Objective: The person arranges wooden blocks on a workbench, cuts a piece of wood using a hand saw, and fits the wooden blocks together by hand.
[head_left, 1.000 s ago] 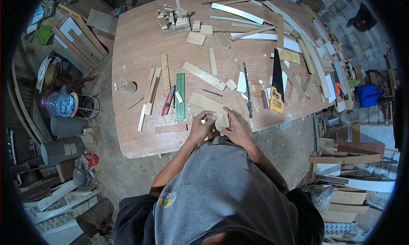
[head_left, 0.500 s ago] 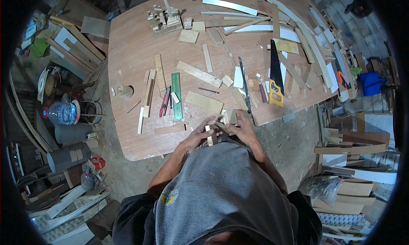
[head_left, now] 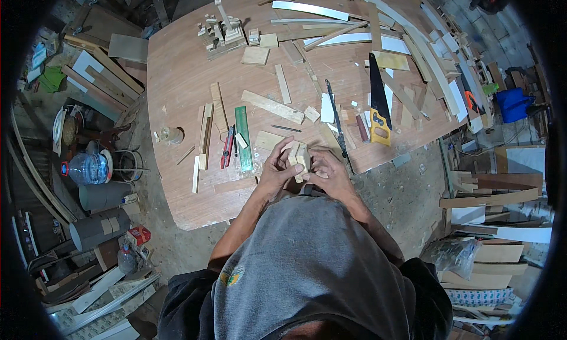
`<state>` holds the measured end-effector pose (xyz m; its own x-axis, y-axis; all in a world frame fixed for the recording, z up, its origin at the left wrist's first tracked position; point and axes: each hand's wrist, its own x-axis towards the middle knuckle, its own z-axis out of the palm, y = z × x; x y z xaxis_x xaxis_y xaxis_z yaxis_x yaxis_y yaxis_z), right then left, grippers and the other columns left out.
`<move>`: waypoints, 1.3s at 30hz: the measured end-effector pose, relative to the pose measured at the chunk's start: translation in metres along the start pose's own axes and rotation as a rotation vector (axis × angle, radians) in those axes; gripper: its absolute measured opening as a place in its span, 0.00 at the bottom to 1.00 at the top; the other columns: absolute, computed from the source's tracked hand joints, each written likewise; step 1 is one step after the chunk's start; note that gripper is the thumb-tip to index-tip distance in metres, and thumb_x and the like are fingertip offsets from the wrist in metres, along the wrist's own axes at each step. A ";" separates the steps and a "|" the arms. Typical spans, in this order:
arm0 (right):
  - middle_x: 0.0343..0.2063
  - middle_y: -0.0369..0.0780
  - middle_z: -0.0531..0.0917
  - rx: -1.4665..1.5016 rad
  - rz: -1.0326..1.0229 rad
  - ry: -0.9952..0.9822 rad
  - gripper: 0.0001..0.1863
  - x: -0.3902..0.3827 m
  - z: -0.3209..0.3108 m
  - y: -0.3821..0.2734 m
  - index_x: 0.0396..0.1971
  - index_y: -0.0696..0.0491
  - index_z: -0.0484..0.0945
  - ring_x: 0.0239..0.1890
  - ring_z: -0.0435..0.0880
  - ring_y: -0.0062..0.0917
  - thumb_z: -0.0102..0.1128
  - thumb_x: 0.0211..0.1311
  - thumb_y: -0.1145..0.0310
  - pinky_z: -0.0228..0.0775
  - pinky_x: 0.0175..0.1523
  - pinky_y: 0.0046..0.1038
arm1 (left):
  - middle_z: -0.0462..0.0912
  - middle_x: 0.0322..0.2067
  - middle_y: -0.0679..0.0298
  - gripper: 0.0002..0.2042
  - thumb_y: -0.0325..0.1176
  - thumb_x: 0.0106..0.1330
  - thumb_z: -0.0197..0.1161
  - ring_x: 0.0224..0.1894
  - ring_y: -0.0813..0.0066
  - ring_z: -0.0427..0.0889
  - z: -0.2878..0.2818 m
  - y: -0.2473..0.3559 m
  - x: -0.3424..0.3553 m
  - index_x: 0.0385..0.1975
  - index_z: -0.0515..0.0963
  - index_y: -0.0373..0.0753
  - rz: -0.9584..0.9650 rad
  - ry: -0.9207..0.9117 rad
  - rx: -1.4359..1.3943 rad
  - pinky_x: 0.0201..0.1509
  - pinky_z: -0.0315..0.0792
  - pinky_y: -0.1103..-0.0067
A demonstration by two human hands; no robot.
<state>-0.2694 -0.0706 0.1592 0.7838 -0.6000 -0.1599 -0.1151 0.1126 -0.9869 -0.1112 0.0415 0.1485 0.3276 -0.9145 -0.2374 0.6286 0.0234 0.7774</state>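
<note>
Close to my body, over the table's near edge, I hold a small pale wooden block piece point(head_left: 300, 157) that looks made of several parts. My left hand point(head_left: 277, 170) is closed on its left side, thumb pressed on the near face. The fingers of my right hand point(head_left: 332, 172) are bent around its right side, fingertips touching it. Just beyond lies a flat wooden board point(head_left: 269, 140), partly hidden by my left hand. A pencil point(head_left: 286, 128) rests past that. Left of my hands are a green ruler-like strip point(head_left: 244, 140) and a red utility knife point(head_left: 227, 148).
A handsaw with a yellow handle point(head_left: 380, 127) and a thin dark blade-like strip point(head_left: 336, 124) lie to the right. A small wooden model point(head_left: 223, 33) stands at the far left. Long wooden strips point(head_left: 407, 30) crowd the far right. A jar point(head_left: 172, 135) stands near the left edge.
The wooden parts, held apart between my hands before, are now together as one block piece. My hands have drawn closer, and the view has shifted slightly.
</note>
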 end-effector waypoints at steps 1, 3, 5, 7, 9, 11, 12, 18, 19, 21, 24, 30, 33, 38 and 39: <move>0.57 0.43 0.75 -0.001 0.000 0.000 0.32 0.000 0.001 0.003 0.58 0.57 0.74 0.56 0.78 0.28 0.77 0.53 0.72 0.78 0.53 0.27 | 0.77 0.57 0.61 0.31 0.23 0.61 0.70 0.56 0.73 0.77 -0.006 -0.004 0.002 0.66 0.67 0.38 -0.018 0.016 0.067 0.60 0.73 0.75; 0.58 0.43 0.74 -0.071 -0.091 0.051 0.30 0.001 0.002 0.006 0.56 0.58 0.76 0.54 0.78 0.26 0.77 0.51 0.73 0.80 0.49 0.26 | 0.78 0.55 0.61 0.29 0.24 0.62 0.70 0.55 0.73 0.78 -0.006 -0.004 0.003 0.64 0.69 0.38 -0.035 0.034 0.131 0.59 0.74 0.75; 0.59 0.43 0.74 -0.157 -0.149 0.035 0.29 0.001 -0.001 -0.004 0.56 0.58 0.77 0.53 0.78 0.24 0.76 0.52 0.74 0.80 0.48 0.26 | 0.82 0.49 0.63 0.23 0.28 0.67 0.67 0.48 0.79 0.81 -0.004 -0.003 0.002 0.62 0.72 0.37 -0.059 0.021 0.052 0.54 0.75 0.81; 0.59 0.43 0.73 -0.242 -0.205 0.019 0.29 0.002 -0.004 -0.011 0.56 0.59 0.77 0.52 0.79 0.23 0.76 0.52 0.75 0.80 0.48 0.26 | 0.82 0.49 0.62 0.22 0.29 0.69 0.65 0.48 0.77 0.82 -0.004 -0.004 0.002 0.61 0.72 0.37 -0.093 0.036 -0.069 0.53 0.77 0.79; 0.61 0.43 0.73 -0.311 -0.199 -0.047 0.28 0.002 -0.009 -0.013 0.55 0.59 0.77 0.50 0.79 0.23 0.74 0.53 0.74 0.80 0.47 0.26 | 0.82 0.49 0.61 0.20 0.31 0.70 0.64 0.48 0.75 0.83 -0.002 -0.003 0.000 0.61 0.72 0.36 -0.130 0.050 -0.189 0.52 0.79 0.78; 0.62 0.42 0.72 -0.220 -0.175 -0.063 0.26 0.005 -0.013 -0.004 0.54 0.60 0.77 0.49 0.79 0.20 0.72 0.54 0.78 0.79 0.46 0.24 | 0.82 0.48 0.60 0.18 0.33 0.71 0.63 0.47 0.73 0.85 0.002 0.000 0.001 0.59 0.73 0.36 -0.188 0.022 -0.305 0.51 0.83 0.75; 0.64 0.41 0.70 -0.129 -0.154 -0.079 0.24 0.006 -0.014 0.000 0.54 0.60 0.76 0.48 0.79 0.18 0.69 0.54 0.82 0.78 0.45 0.21 | 0.82 0.48 0.60 0.18 0.33 0.71 0.63 0.47 0.73 0.85 0.004 0.001 0.001 0.59 0.73 0.36 -0.191 0.020 -0.306 0.51 0.83 0.75; 0.64 0.41 0.70 -0.254 -0.095 -0.100 0.23 0.005 -0.018 -0.003 0.52 0.60 0.77 0.44 0.80 0.17 0.69 0.55 0.80 0.78 0.43 0.21 | 0.82 0.49 0.60 0.18 0.34 0.72 0.62 0.48 0.72 0.85 0.005 0.000 0.001 0.58 0.73 0.36 -0.206 -0.002 -0.342 0.51 0.85 0.73; 0.64 0.41 0.70 -0.254 -0.095 -0.101 0.23 0.005 -0.017 -0.008 0.52 0.60 0.77 0.44 0.80 0.17 0.69 0.55 0.80 0.78 0.43 0.21 | 0.82 0.49 0.60 0.18 0.34 0.72 0.62 0.48 0.71 0.85 0.004 -0.001 0.000 0.58 0.72 0.37 -0.208 -0.010 -0.357 0.51 0.85 0.73; 0.64 0.41 0.70 -0.415 -0.221 -0.090 0.22 0.004 -0.015 -0.017 0.53 0.60 0.78 0.42 0.80 0.18 0.69 0.56 0.78 0.77 0.42 0.21 | 0.82 0.50 0.60 0.18 0.34 0.72 0.62 0.48 0.71 0.85 0.003 -0.001 0.001 0.59 0.72 0.37 -0.210 -0.021 -0.369 0.51 0.85 0.73; 0.62 0.40 0.70 -0.328 -0.209 -0.064 0.21 0.002 -0.011 -0.022 0.53 0.60 0.78 0.41 0.80 0.18 0.68 0.59 0.77 0.76 0.41 0.21 | 0.82 0.49 0.60 0.19 0.33 0.71 0.63 0.48 0.71 0.85 0.002 0.000 0.002 0.59 0.72 0.38 -0.196 -0.052 -0.424 0.51 0.85 0.72; 0.57 0.37 0.70 -0.229 -0.087 -0.012 0.20 0.003 -0.004 -0.029 0.54 0.59 0.78 0.44 0.78 0.17 0.66 0.61 0.78 0.76 0.47 0.20 | 0.82 0.50 0.59 0.24 0.30 0.66 0.68 0.50 0.71 0.84 -0.002 0.006 0.001 0.61 0.71 0.39 -0.130 -0.088 -0.375 0.53 0.83 0.73; 0.56 0.37 0.71 -0.192 -0.039 0.004 0.19 0.000 -0.006 -0.036 0.54 0.59 0.78 0.49 0.76 0.18 0.65 0.62 0.80 0.74 0.52 0.21 | 0.79 0.52 0.59 0.28 0.26 0.62 0.70 0.52 0.73 0.81 0.001 0.014 0.005 0.63 0.69 0.38 -0.043 -0.125 -0.158 0.55 0.79 0.76; 0.55 0.38 0.73 0.062 -0.030 0.053 0.17 -0.009 -0.010 -0.035 0.52 0.58 0.79 0.53 0.76 0.21 0.63 0.63 0.79 0.73 0.52 0.23 | 0.74 0.59 0.59 0.38 0.20 0.54 0.75 0.55 0.75 0.78 0.021 0.032 0.005 0.66 0.65 0.37 0.128 -0.166 0.115 0.61 0.73 0.77; 0.57 0.38 0.72 0.107 -0.058 0.042 0.17 -0.010 -0.011 -0.036 0.53 0.58 0.79 0.56 0.75 0.22 0.61 0.63 0.81 0.72 0.56 0.23 | 0.74 0.59 0.59 0.38 0.20 0.54 0.75 0.55 0.75 0.78 0.023 0.033 0.004 0.66 0.65 0.37 0.130 -0.168 0.113 0.61 0.73 0.77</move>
<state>-0.2799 -0.0773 0.1966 0.7606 -0.6405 -0.1056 -0.0029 0.1594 -0.9872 -0.1053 0.0290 0.1868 0.2727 -0.9613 -0.0385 0.5031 0.1083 0.8574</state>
